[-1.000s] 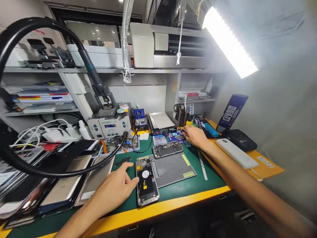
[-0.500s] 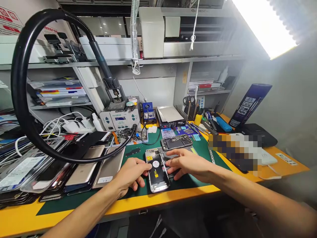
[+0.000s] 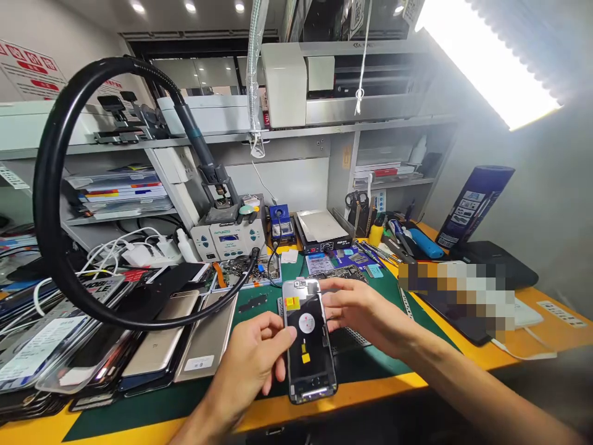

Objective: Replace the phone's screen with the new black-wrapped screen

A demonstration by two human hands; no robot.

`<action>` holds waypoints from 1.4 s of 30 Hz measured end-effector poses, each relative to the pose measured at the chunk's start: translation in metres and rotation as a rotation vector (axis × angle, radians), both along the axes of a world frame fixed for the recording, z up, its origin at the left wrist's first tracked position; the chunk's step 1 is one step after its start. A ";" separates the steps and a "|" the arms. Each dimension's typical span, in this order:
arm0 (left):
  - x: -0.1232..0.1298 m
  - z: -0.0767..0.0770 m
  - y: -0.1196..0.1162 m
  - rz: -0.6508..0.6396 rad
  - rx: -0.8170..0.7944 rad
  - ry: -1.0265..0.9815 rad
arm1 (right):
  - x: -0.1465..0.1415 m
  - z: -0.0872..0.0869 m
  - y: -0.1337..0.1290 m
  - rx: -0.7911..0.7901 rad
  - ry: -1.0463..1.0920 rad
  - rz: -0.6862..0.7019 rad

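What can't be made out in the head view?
All in the head view:
- Underside of the panel: faces away.
- Right hand: some fingertips behind the panel.
- Open phone: partly behind hand and panel.
- Black slab: partly pixelated.
- Station display: text too small.
- Left forearm: cut by bottom edge.

"LE" on package (image 3: 102,285); "LEAD FREE", faint, on grey station (image 3: 225,238); wall sign (image 3: 36,75) too blurred

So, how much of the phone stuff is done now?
Opening looks done: the phone frame shows its insides. In hand is the phone panel, pinched by the left hand, with the right hand at its other edge. What's left I can't fully tell, but panel and frame lie apart, so they aren't joined.
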State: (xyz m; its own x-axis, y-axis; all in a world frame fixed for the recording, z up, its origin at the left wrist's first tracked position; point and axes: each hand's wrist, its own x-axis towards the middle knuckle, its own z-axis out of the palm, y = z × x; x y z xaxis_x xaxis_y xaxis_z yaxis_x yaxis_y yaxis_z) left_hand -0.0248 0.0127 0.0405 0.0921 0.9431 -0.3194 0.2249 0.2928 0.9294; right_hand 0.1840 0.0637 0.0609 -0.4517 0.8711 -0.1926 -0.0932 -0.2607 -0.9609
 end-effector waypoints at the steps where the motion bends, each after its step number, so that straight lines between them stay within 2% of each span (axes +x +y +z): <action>1: 0.002 0.001 -0.003 -0.006 0.022 -0.014 | -0.002 0.002 -0.002 0.027 0.017 0.001; 7: 0.008 0.008 -0.017 -0.027 0.084 -0.097 | -0.011 0.003 -0.022 0.177 0.021 -0.044; 12: 0.008 0.015 -0.012 -0.002 0.208 -0.253 | -0.015 0.005 -0.037 0.227 -0.039 0.001; 18: 0.013 0.016 -0.008 0.037 0.219 -0.187 | -0.019 0.001 -0.046 0.286 -0.113 0.019; 27: 0.013 0.018 -0.012 -0.002 0.175 -0.054 | -0.020 -0.007 -0.055 0.385 -0.246 -0.005; 33: 0.010 0.018 -0.013 -0.042 0.224 -0.096 | -0.021 -0.007 -0.057 0.375 -0.228 -0.008; 42: 0.013 0.017 -0.016 -0.010 0.225 -0.174 | -0.028 0.001 -0.061 0.326 -0.146 0.001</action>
